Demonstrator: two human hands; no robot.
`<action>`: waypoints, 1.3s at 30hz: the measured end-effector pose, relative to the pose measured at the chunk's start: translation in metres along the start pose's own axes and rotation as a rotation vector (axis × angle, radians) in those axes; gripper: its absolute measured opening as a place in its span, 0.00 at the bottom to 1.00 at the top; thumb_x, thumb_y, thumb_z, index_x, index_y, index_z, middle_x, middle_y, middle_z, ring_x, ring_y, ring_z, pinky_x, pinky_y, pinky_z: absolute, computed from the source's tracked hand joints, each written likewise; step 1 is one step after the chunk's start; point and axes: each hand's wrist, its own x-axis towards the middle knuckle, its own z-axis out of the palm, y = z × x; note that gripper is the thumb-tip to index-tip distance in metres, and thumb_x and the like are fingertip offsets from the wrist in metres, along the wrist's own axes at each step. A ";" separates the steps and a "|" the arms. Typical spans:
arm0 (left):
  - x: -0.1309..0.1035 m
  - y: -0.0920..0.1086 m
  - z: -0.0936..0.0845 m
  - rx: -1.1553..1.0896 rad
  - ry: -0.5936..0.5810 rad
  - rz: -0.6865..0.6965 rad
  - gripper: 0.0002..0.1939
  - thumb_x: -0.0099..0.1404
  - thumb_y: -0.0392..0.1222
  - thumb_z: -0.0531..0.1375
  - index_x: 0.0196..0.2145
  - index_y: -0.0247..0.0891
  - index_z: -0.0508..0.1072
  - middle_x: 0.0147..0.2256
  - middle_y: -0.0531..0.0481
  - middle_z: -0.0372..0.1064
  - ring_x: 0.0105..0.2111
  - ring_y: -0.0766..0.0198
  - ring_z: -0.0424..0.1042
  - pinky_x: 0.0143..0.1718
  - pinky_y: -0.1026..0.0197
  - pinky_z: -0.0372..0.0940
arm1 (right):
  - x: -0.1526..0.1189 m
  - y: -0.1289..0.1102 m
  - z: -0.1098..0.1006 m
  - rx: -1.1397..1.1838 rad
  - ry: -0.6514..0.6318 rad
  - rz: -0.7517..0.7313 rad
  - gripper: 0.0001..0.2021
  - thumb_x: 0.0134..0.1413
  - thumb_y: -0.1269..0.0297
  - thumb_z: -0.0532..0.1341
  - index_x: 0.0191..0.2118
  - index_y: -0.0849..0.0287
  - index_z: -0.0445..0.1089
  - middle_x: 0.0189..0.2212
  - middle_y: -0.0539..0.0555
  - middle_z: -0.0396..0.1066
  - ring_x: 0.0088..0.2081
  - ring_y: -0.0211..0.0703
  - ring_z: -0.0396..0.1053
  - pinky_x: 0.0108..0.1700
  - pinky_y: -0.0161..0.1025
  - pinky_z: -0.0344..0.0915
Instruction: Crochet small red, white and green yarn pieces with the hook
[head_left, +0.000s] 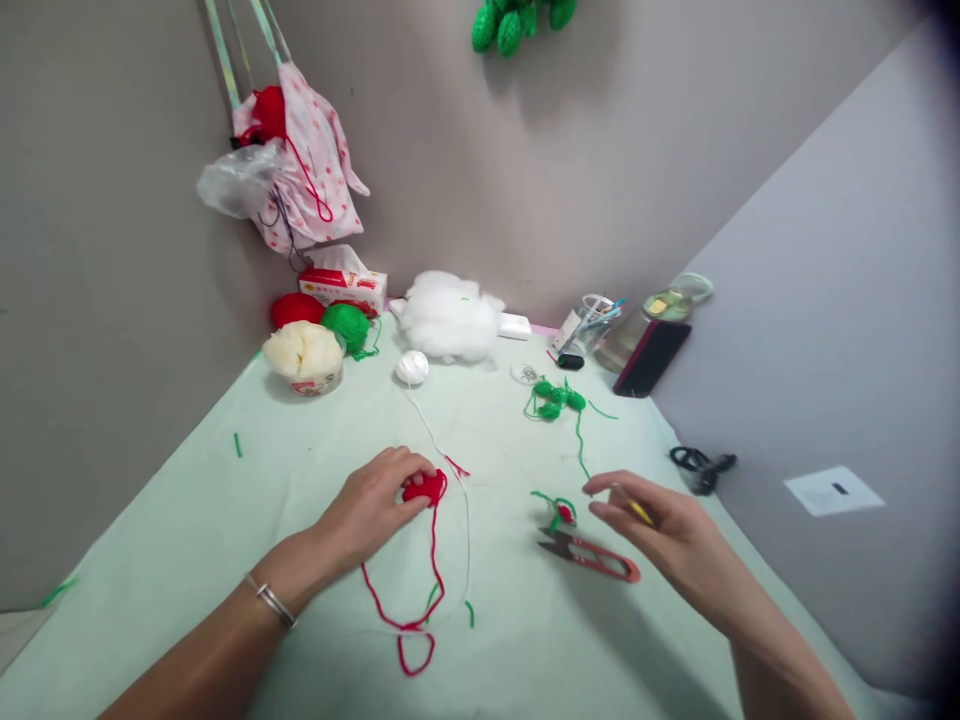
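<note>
My left hand (386, 493) is closed around a small red crocheted piece (424, 488) just above the tablecloth. From it a strand of red yarn (439, 572) runs down and loops on the cloth. My right hand (651, 520) is raised at the right, with a yellow-handled crochet hook (642, 512) held in it; most of the hook is hidden by the fingers. Below and left of that hand lie thread snips (592, 556) with orange handles. A small red and green crocheted piece (564, 512) lies beside their blades. Thin white yarn (466, 530) trails past my left hand.
Green crocheted pieces (553, 398) lie farther back. Behind are a white yarn ball (412, 368), white stuffing (450, 318), a tub (315, 380), green yarn (346, 325) and a tissue box (352, 292). A phone (652, 358) and a pen cup (589, 325) stand at right.
</note>
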 end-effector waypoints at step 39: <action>-0.035 0.022 -0.079 -0.003 0.394 0.168 0.08 0.59 0.39 0.68 0.39 0.44 0.79 0.43 0.46 0.75 0.51 0.45 0.71 0.55 0.48 0.64 | -0.058 -0.040 0.128 -0.425 -0.357 -0.403 0.13 0.62 0.76 0.60 0.45 0.53 0.79 0.43 0.55 0.80 0.39 0.45 0.78 0.41 0.37 0.65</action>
